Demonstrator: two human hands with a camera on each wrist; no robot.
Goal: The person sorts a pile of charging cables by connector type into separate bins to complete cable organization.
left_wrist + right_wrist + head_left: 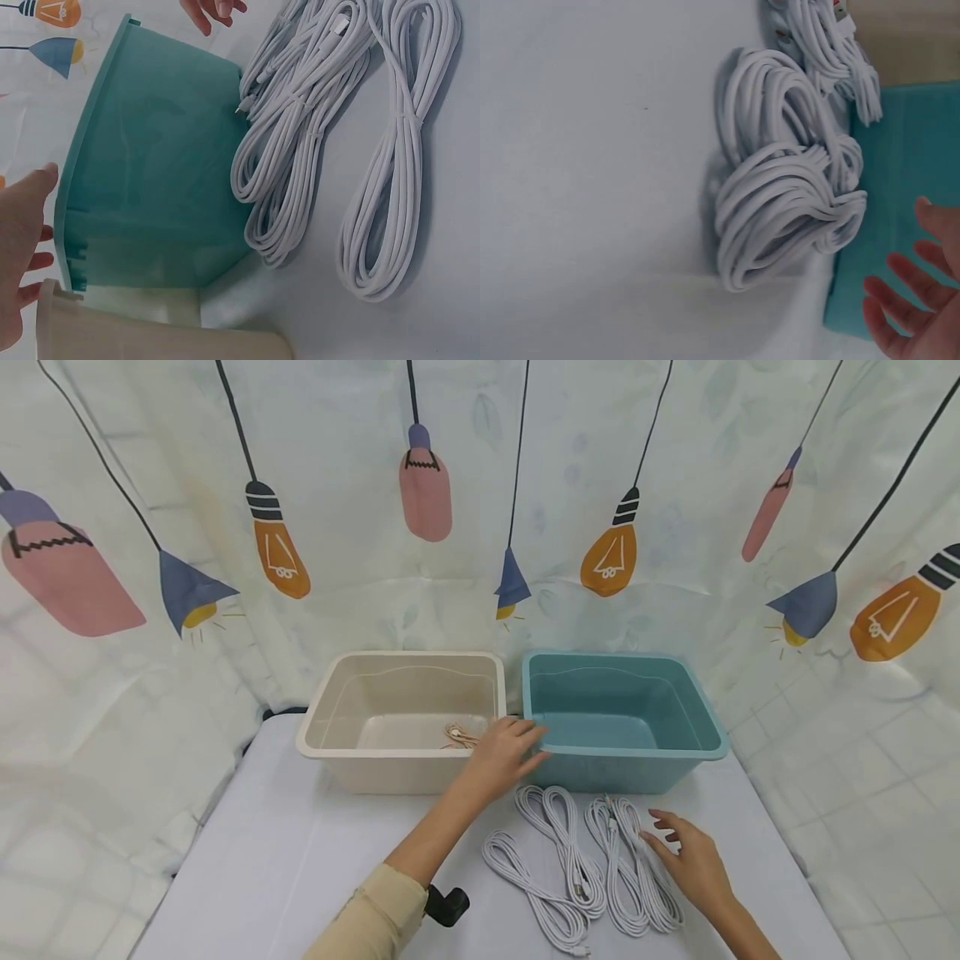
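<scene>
My left hand (517, 745) hovers open over the near corner where the beige tub (322, 714) meets the teal tub (705, 727), fingers straight and holding nothing. A small tan coiled cable (459, 735) lies inside the beige tub just left of that hand. Several coiled white cables (570, 852) lie on the white table in front of the teal tub. My right hand (663, 833) is open with spread fingers at the right edge of the coils, fingertips at or just above the rightmost coil (633, 868). In the wrist views the white coils (300, 142) (780, 195) lie against the teal tub (157, 195) (911, 172).
The table (285, 843) has a white cover, bare on its left half. A curtain printed with lamps (277, 543) hangs close behind and beside the tubs. A black wrist mount (448, 906) sits under my left forearm.
</scene>
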